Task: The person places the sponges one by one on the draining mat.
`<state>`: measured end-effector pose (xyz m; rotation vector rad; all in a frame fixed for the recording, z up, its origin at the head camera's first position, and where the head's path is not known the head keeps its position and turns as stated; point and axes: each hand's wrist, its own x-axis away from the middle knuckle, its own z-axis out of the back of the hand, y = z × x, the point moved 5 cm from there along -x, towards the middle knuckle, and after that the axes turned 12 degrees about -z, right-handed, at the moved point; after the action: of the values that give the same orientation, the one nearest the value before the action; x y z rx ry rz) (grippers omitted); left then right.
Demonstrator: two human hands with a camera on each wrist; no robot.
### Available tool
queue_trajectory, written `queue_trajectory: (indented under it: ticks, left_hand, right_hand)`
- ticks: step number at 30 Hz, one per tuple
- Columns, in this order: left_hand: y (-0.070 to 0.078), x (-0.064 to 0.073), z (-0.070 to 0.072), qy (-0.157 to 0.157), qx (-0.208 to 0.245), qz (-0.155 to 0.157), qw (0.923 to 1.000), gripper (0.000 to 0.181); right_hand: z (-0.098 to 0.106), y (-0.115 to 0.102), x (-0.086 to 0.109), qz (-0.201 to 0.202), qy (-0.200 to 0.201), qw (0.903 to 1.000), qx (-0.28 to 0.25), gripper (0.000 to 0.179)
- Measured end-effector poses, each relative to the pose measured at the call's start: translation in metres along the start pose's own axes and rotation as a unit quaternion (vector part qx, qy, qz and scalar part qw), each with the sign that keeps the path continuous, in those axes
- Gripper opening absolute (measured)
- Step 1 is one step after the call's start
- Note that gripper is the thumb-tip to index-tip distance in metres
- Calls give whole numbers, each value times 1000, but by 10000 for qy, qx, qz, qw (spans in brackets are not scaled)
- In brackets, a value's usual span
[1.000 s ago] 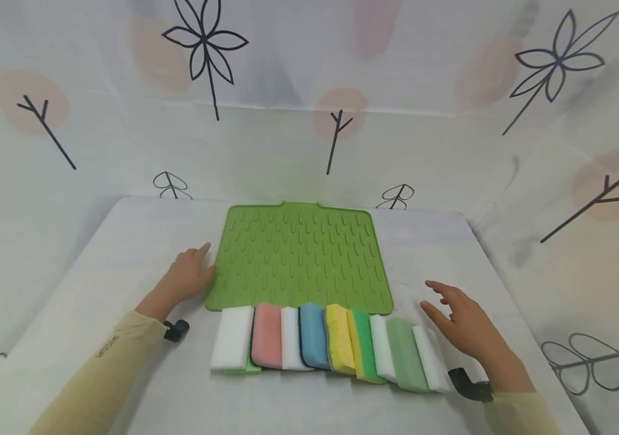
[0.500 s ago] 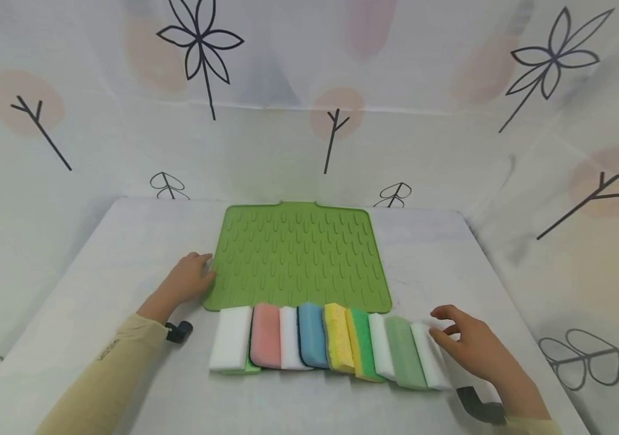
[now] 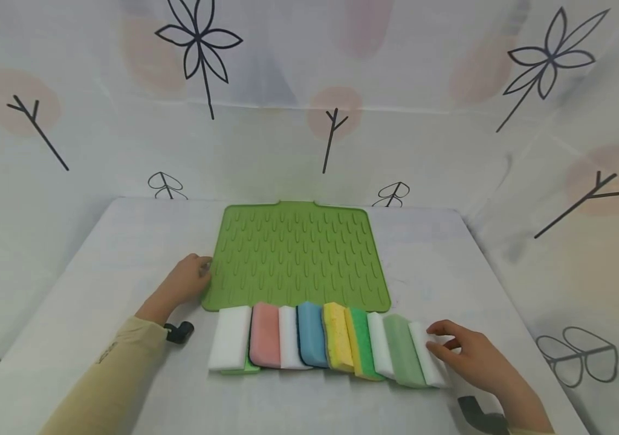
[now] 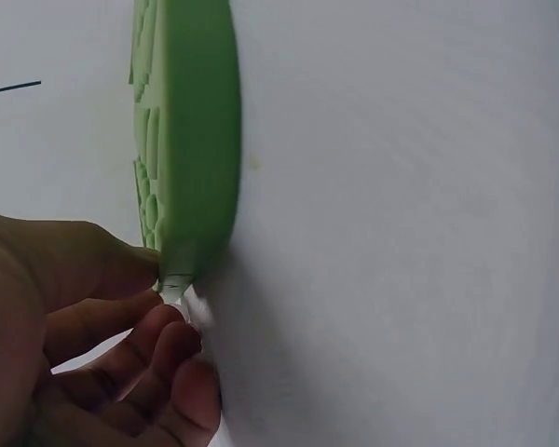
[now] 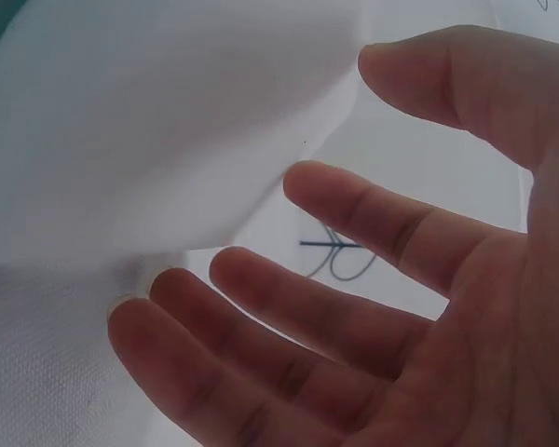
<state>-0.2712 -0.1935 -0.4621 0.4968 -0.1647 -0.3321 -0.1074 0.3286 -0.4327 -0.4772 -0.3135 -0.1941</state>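
At the left edge of a green ridged silicone mat (image 3: 298, 260), my left hand (image 3: 181, 281) has its thumb and curled fingers on the rim. In the left wrist view the thumb and index finger pinch the mat's edge (image 4: 200, 130), the other fingers curled below. My right hand (image 3: 478, 356) hangs with loosely bent fingers at the right end of a row of sponges. Its fingertips reach the side of the last white sponge (image 3: 428, 356). In the right wrist view that white sponge (image 5: 168, 130) fills the upper left, with the fingers spread beside it.
Leftward along the row lean a pale green sponge (image 3: 404, 350), a yellow-and-green one (image 3: 365, 344), a yellow one (image 3: 338, 337), a blue one (image 3: 312, 335), a pink one (image 3: 266, 335) and several white ones. The row overlaps the mat's near edge. Patterned cloth (image 3: 266, 139) hangs behind the white table (image 3: 141, 241).
My right hand has come down and toward the near side, up to the end white sponge. The left fingers have drawn in from pointing forward to curling at the mat's edge.
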Motion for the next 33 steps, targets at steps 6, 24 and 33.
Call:
queue_trajectory:
  ticks: [6, 24, 33]
  left_hand:
    - [-7, 2, 0, 60, 445, 215, 9988, 52]
    - [-14, 6, -5, 171, 893, 484, 9947, 49]
    - [-17, 3, -6, 176, 922, 505, 9943, 48]
  right_hand:
    - [-2, 1, 0, -86, 56, 9999, 15, 51]
    - [10, -11, -4, 96, 313, 9995, -21, 49]
    - [30, -37, -15, 610, 630, 9961, 128, 44]
